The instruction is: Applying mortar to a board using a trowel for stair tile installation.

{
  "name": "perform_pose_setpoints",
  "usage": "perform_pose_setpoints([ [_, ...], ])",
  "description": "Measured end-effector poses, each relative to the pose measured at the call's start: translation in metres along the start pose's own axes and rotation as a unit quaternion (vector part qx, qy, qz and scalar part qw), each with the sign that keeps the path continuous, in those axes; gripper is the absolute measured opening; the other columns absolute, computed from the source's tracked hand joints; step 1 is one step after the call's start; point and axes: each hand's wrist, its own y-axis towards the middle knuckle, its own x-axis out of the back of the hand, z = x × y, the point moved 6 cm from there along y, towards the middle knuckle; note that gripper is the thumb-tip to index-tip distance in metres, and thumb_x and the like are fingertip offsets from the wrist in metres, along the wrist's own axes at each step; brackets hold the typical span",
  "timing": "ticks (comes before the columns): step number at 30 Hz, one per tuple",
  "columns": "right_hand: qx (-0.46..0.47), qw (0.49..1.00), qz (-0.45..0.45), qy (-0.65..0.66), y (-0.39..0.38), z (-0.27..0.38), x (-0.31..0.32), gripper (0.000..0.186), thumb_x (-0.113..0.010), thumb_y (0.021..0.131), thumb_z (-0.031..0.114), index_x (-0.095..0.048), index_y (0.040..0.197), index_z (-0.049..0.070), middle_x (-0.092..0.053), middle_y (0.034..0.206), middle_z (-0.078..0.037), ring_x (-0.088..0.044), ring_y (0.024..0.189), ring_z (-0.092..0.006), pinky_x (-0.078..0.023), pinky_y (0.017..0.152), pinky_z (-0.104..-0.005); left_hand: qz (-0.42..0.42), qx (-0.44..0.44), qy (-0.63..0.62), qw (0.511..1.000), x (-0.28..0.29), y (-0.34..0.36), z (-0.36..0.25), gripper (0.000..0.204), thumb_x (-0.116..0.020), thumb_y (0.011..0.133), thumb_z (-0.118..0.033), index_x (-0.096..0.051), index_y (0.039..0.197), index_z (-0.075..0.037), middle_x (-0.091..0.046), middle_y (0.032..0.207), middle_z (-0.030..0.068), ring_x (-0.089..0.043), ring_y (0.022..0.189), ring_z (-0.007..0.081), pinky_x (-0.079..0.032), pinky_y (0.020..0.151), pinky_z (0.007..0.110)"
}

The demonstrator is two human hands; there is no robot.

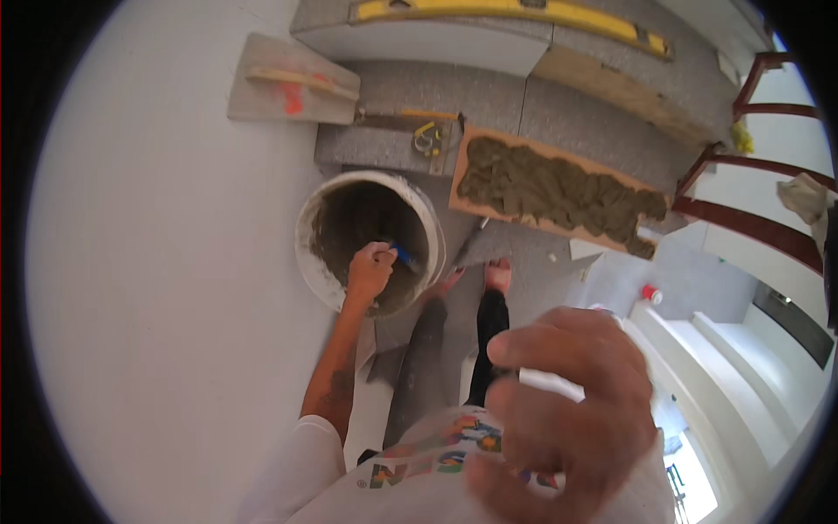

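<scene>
My left hand [372, 272] reaches into a white bucket [307, 265] whose inner wall is smeared with grey mortar. Its fingers are closed round a blue-handled tool [402, 254]; the tool's working end is hard to make out inside the bucket. Close to the camera, my right hand [572, 406] is raised in front of my shirt. It is blurred, its fingers bent but apart, and I see nothing held in it. Beyond the bucket to the right, a tan slab [463, 199] lies on a step, with thick wet mortar [559, 188] spread over it.
Grey stone steps [419, 87] rise ahead, carrying a yellow spirit level [515, 16], a tape measure [428, 140] and a metal square [441, 157]. A float with a wooden handle [292, 79] rests by the white wall [166, 262]. Dark red railings [751, 229] stand at right.
</scene>
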Motion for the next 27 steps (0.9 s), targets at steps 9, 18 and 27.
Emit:
perform_pose_setpoints([
  [9, 0.161, 0.981, -0.095, 0.047, 0.033, 0.086, -0.013, 0.024, -0.051, 0.085, 0.007, -0.052, 0.107, -0.004, -0.059, 0.082, -0.01, -0.058, 0.07, -0.0171, -0.047, 0.065, -0.0282, -0.343, -0.49, 0.439, 0.671, 0.09, 0.064, -0.264, 0.041, -0.058, 0.077, -0.009, -0.053, 0.117, -0.003, -0.052, 0.119, 0.0126, -0.045, 0.116, 0.0291, -0.036, 0.088, 0.048],
  [18, -0.246, 0.85, 0.03, 0.465, -0.009, -0.11, -0.143, 0.032, -0.049, 0.094, 0.025, -0.053, 0.115, 0.001, -0.061, 0.098, -0.011, -0.06, 0.09, -0.0188, -0.049, 0.086, -0.0323, -0.273, -0.391, 0.68, 0.557, 0.125, 0.133, -0.268, 0.017, -0.057, 0.078, -0.021, -0.063, 0.092, -0.014, -0.063, 0.097, -0.0001, -0.051, 0.102, 0.0204, -0.034, 0.084, 0.052],
  [27, -0.266, 0.694, 0.041, 0.668, 0.085, -0.053, -0.203, 0.042, -0.054, 0.091, 0.043, -0.054, 0.109, 0.005, -0.06, 0.098, -0.009, -0.057, 0.096, -0.0189, -0.05, 0.075, -0.0372, -0.363, -0.539, 0.448, 0.614, 0.114, -0.127, -0.233, 0.021, -0.061, 0.077, -0.012, -0.064, 0.097, -0.007, -0.062, 0.097, 0.0084, -0.056, 0.091, 0.0267, -0.038, 0.075, 0.04],
])
